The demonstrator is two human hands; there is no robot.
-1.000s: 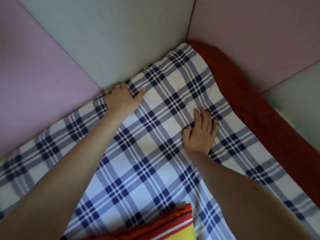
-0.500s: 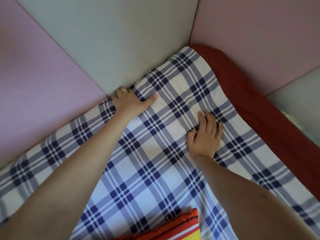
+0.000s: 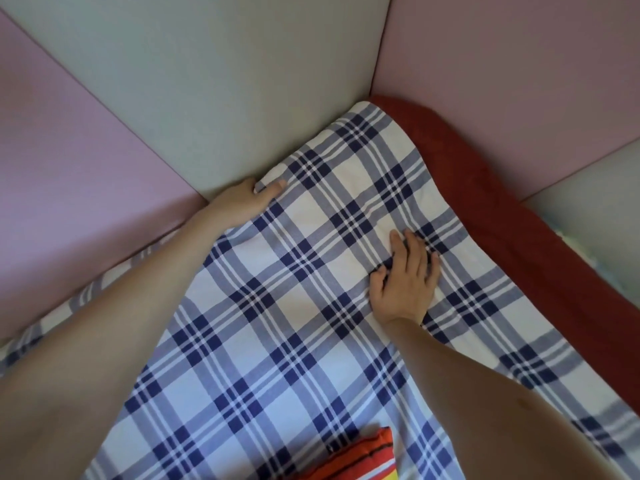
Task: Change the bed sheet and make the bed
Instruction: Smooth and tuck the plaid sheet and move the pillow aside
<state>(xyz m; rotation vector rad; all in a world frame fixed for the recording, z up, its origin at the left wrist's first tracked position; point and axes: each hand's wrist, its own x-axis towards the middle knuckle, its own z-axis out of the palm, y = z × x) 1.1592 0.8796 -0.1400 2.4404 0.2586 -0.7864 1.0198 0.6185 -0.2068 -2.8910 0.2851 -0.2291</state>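
In the corner of the room, where the grey padded wall panel (image 3: 207,98) meets the pink ones, the bed fills the lower part of the view. The checked sheet (image 3: 277,341) lies spread over it, with its far edge against the grey panel. On the right it does not reach the side, and a broad strip of the red mattress cover (image 3: 519,254) is bare there.

The sheet looks thin, light and soft. I judge that it will wrinkle and slide easily, so it is best taken at the hem or a corner and pulled flat, not lifted from the middle.

The left hand (image 3: 242,202) grips the far edge by the wall, thumb on top and fingers curled behind. The right hand (image 3: 405,282) lies flat with straight fingers and presses the cloth, holding nothing. A small orange striped cushion (image 3: 363,459) shows at the bottom.
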